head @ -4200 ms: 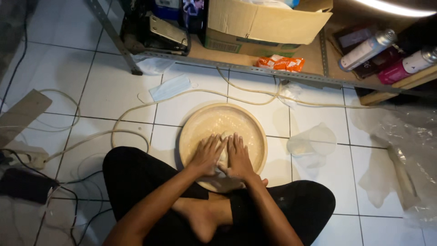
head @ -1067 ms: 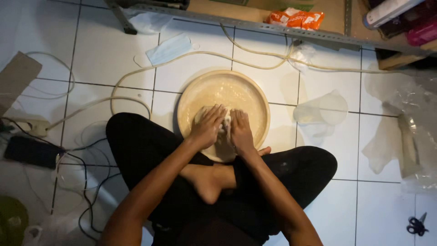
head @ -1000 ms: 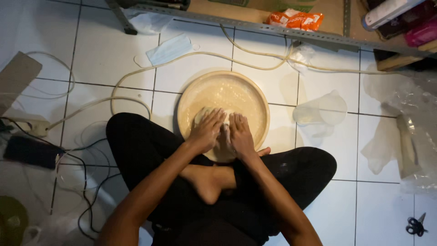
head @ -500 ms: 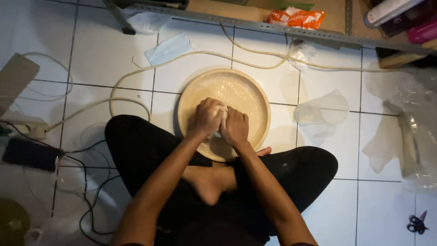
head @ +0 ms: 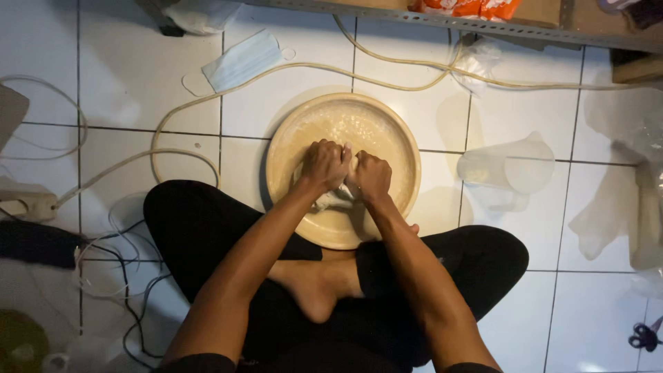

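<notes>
A wide, round, pale wooden bowl (head: 387, 117) sits on the white tiled floor in front of my crossed legs. Inside it lies a lump of pale dough (head: 331, 200), mostly hidden under my hands. My left hand (head: 323, 164) is closed into a fist, knuckles pressing down on the dough. My right hand (head: 371, 176) is also clenched, touching the left hand and gripping the same dough. Floury smears coat the inside of the bowl.
A clear plastic jug (head: 507, 169) stands right of the bowl. A face mask (head: 242, 61) and a beige hose (head: 207, 97) lie beyond it. Cables and a power strip (head: 27, 207) are at left, plastic bags (head: 621, 214) and scissors (head: 646, 336) at right, a metal shelf (head: 483, 24) behind.
My hands went from flat with fingers spread on the dough to clenched fists gathered over it. The view has moved closer to the bowl.
</notes>
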